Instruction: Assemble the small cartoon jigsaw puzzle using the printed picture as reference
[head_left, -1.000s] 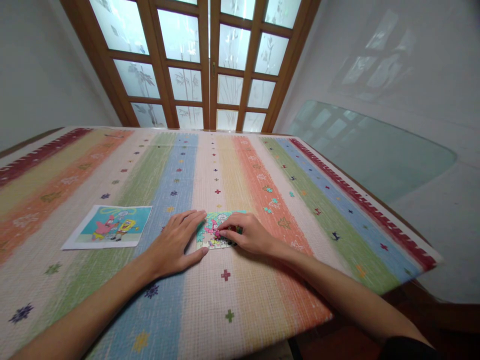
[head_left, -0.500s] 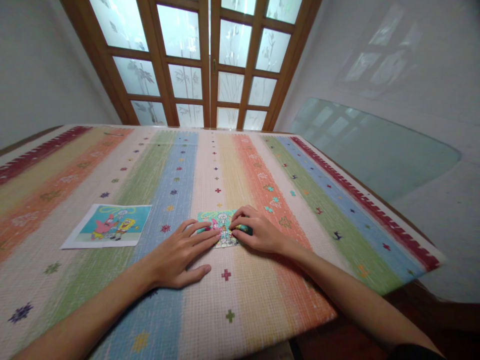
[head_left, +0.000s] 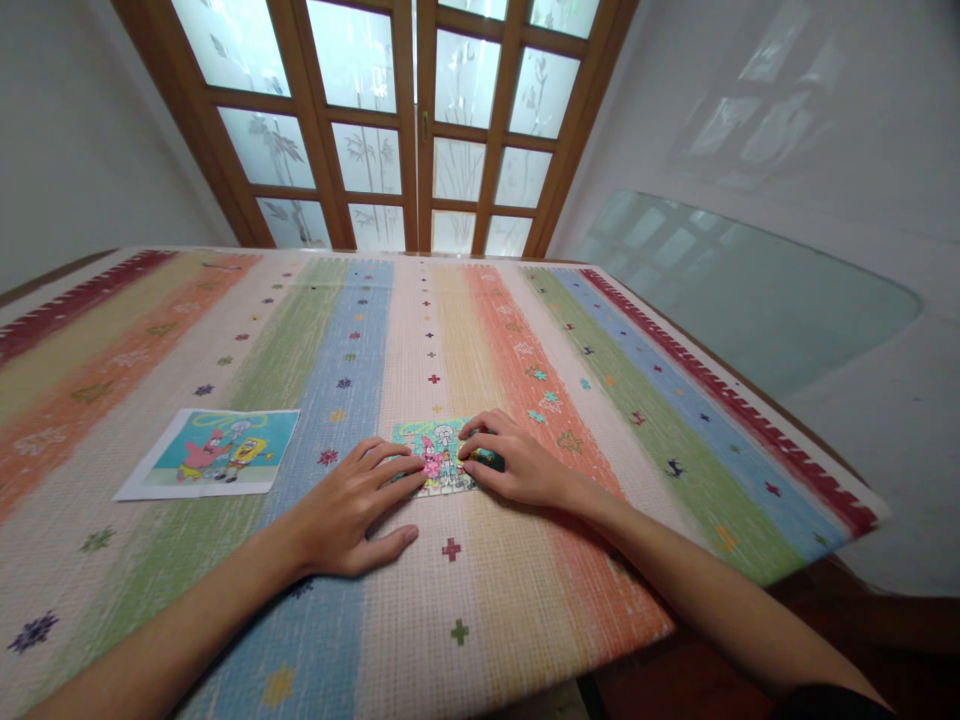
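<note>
A small jigsaw puzzle with cartoon figures lies on the striped tablecloth in front of me, mostly joined. My left hand rests at its left side, fingers stretched out with the tips on the pink figure and the thumb apart on the cloth. From the right, my right hand covers the puzzle's right part. Its fingers are curled and the fingertips come close to the thumb over the puzzle. Whatever lies between those tips is hidden. Several loose turquoise puzzle pieces lie just beyond my right hand.
A printed reference picture of the same cartoon figures lies flat on the left. The tablecloth covers a large table, whose near right edge runs beneath my right forearm. Wooden doors with frosted panes stand behind, between white walls.
My left fingers have drawn back slightly to the left, uncovering more of the pink figure. The right hand stays almost in place on the puzzle. The view has shifted a little.
</note>
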